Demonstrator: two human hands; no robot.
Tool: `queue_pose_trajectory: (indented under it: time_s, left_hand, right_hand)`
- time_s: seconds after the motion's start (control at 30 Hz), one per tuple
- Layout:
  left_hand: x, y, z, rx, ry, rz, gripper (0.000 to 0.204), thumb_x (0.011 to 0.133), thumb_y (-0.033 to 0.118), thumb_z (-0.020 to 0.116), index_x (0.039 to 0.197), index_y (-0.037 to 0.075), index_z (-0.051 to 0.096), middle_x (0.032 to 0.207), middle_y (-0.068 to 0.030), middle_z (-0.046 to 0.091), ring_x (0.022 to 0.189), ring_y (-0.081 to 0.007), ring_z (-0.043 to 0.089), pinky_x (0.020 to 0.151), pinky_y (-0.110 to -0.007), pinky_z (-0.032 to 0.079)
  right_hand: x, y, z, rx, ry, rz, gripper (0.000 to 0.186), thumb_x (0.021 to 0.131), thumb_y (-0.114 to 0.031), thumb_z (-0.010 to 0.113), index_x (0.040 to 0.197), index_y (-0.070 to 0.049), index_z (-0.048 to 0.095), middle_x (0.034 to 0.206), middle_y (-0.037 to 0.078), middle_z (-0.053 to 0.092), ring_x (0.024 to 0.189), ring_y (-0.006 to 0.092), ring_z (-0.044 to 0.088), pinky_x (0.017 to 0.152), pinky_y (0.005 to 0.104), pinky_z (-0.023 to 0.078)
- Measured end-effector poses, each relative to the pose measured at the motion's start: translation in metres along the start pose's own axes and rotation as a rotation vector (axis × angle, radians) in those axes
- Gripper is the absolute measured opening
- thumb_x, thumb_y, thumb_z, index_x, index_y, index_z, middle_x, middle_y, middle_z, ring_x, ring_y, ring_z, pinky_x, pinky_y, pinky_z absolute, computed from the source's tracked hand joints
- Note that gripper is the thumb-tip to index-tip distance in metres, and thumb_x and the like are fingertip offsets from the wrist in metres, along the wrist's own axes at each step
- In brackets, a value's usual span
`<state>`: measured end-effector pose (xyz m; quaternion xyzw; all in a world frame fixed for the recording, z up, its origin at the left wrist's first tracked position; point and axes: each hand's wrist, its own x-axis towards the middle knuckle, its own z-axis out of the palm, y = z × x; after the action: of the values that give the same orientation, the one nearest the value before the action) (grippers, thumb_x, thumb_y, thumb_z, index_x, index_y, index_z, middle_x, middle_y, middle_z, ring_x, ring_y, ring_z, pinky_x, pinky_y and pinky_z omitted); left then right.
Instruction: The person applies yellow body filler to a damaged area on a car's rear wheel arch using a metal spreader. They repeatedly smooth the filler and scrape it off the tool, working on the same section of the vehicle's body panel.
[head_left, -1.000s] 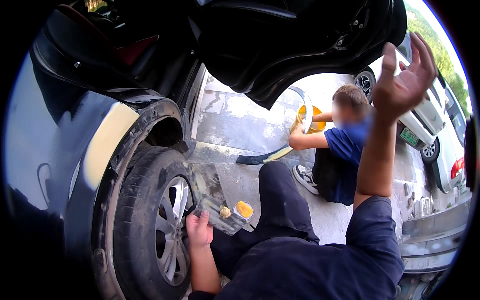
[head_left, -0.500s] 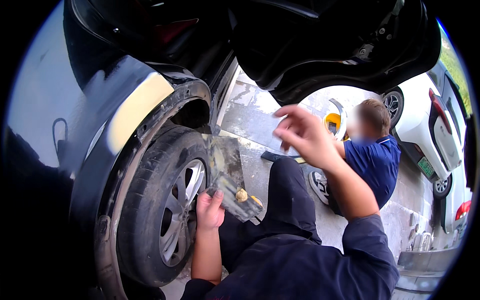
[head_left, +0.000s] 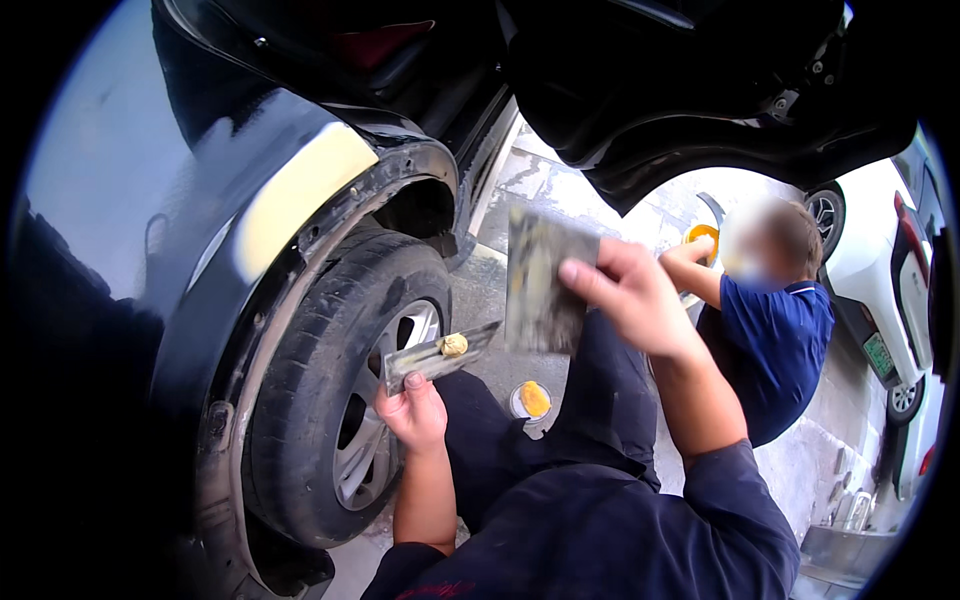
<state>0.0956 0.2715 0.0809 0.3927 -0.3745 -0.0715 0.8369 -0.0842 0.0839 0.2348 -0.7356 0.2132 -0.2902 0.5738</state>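
Note:
My left hand (head_left: 412, 415), low beside the wheel, grips the edge of a flat putty-smeared plate (head_left: 412, 361). On that plate sits a small lump of beige putty (head_left: 455, 345). Raised to the right, my right hand (head_left: 640, 295) pinches a square putty spreader (head_left: 535, 275) between thumb and fingers; its broad face is streaked with pale filler. The dark car's rear fender (head_left: 215, 165) is at the left, with a smooth cream-coloured filler patch (head_left: 305, 195) above the wheel arch. Both hands are apart from the patch.
The car's tyre (head_left: 310, 390) is close to my left forearm. An open door (head_left: 680, 110) overhangs the far side. A small round tub with yellow paste (head_left: 535, 398) stands between my legs. A co-worker in blue (head_left: 775, 340) crouches at right, before a white car (head_left: 880, 260).
My right hand, empty before, now holds the spreader that lay against the plate in my left hand. The left-hand plate has tilted flatter, and the view has shifted slightly.

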Motion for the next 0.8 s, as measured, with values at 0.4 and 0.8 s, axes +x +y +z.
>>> queue_pose_trajectory:
  time_s: [0.4,0.8]
  left_hand:
    - [0.038,0.040,0.021,0.437,-0.125,0.712,0.011,0.097,0.005,0.053,0.102,-0.005,0.056,0.093,-0.0216,0.062,0.085,-0.0453,0.069,0.074,-0.052,0.064]
    - [0.034,0.066,0.019,0.672,-0.308,0.712,0.016,0.083,0.002,0.070,0.098,0.002,0.065,0.098,-0.0131,0.067,0.096,-0.0403,0.068,0.084,-0.057,0.059]
  right_hand:
    - [-0.043,-0.010,0.049,-0.197,-0.213,-0.151,0.011,0.093,-0.008,0.063,0.095,0.002,0.066,0.073,0.014,0.063,0.064,0.0273,0.064,0.058,0.0329,0.048]
    - [-0.038,-0.023,0.049,-0.115,-0.239,-0.208,0.016,0.091,-0.009,0.064,0.103,0.002,0.066,0.077,0.017,0.065,0.067,0.0306,0.066,0.060,0.0347,0.051]
